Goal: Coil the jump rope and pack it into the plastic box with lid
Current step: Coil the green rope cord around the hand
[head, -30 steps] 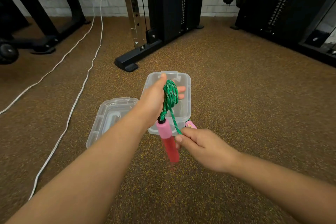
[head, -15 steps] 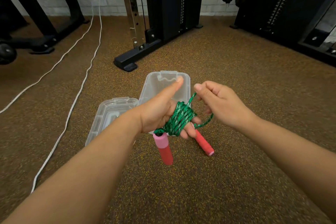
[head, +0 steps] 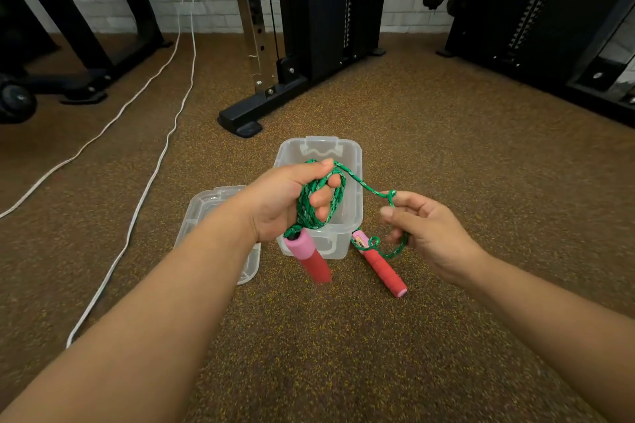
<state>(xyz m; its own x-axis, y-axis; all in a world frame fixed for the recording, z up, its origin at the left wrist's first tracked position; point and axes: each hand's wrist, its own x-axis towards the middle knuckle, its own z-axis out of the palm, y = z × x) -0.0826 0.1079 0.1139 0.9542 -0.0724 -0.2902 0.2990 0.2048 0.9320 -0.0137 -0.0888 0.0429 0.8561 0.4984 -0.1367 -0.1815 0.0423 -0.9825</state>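
The green jump rope is wound in several loops around the fingers of my left hand, held above the clear plastic box. One red-and-pink handle hangs below that hand. My right hand pinches the free strand of rope to the right of the box. The other red handle lies on the floor by the box's near right corner. The clear lid lies flat on the floor left of the box, partly hidden by my left forearm.
Brown speckled rubber floor all around. A black machine base sits just beyond the box. Two white cables run along the floor at left. More black gym equipment stands at the right and far left.
My right hand has swung from above the coil out to the right and lower, drawing the free strand with it. The coil on my left hand has loosened into wider loops.
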